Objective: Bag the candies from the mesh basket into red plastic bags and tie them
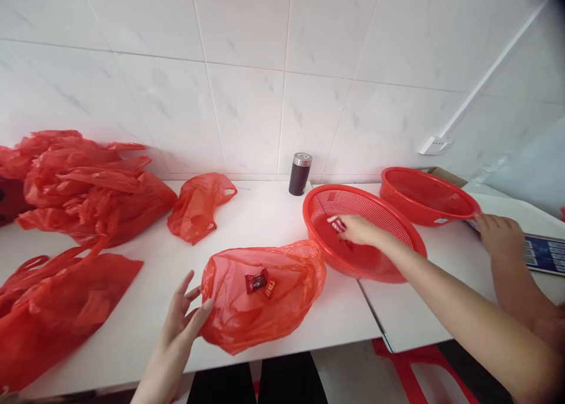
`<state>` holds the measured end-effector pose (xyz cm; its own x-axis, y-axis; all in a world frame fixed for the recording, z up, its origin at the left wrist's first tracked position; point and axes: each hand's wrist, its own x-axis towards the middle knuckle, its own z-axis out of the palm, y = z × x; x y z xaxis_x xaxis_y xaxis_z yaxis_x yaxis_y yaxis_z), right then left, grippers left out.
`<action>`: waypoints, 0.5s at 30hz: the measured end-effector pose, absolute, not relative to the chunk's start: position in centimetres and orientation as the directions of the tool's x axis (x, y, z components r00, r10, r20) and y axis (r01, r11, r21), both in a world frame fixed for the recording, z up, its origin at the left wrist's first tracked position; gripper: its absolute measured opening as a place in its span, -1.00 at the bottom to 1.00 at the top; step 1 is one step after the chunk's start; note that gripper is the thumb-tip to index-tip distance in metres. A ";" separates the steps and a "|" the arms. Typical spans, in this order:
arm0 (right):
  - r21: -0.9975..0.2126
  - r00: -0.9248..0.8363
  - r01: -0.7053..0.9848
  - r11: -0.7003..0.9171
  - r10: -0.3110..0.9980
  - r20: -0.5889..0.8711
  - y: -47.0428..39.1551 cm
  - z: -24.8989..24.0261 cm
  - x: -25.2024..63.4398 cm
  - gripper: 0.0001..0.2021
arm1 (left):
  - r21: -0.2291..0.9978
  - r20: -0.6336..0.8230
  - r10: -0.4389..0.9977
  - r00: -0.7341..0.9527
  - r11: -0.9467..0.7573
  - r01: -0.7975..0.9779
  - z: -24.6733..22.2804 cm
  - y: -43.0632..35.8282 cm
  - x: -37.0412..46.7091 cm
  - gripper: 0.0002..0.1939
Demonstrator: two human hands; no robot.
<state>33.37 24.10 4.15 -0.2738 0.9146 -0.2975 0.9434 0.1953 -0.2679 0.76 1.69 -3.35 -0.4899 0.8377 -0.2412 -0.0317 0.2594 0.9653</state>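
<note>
My left hand is at the left edge of a thin red plastic bag, which is spread on the white table. Its thumb lies over the edge, the other fingers curve loosely against it, and the grip looks light. Within the bag, two small wrapped candies lie together: a dark red one and an orange-red one. To the right, my right hand reaches into a red mesh plastic basket. Its fingers are closed on red-and-white wrapped candy; how many pieces is unclear.
Crumpled red plastic bags pile up at the left, with a smaller bag beside them. A black tumbler stands by the wall. Another person's hand touches a second red basket, near a scale.
</note>
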 end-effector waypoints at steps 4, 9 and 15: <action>-0.509 -0.390 0.808 0.297 0.917 -0.086 20.1 9.2 30.2 -0.78 | 0.965 -0.260 0.882 -0.394 0.226 -0.130 -3.4 1.5 1.0 -0.42; -0.694 -0.752 0.546 0.469 0.639 -0.160 14.8 7.3 23.5 -0.93 | 0.962 -0.245 0.921 -0.304 0.192 -0.195 -3.5 1.6 1.3 -0.65; -0.297 -0.797 0.545 0.784 0.595 0.107 14.9 1.2 20.5 -0.80 | 0.963 -0.211 0.943 -0.256 0.156 -0.219 -4.1 1.2 0.2 -0.73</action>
<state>20.45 14.89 1.16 -0.7970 0.5945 0.1067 0.5451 0.7840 -0.2971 0.18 1.21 -4.11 -0.2557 0.9434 -0.2110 -0.2188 0.1561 0.9632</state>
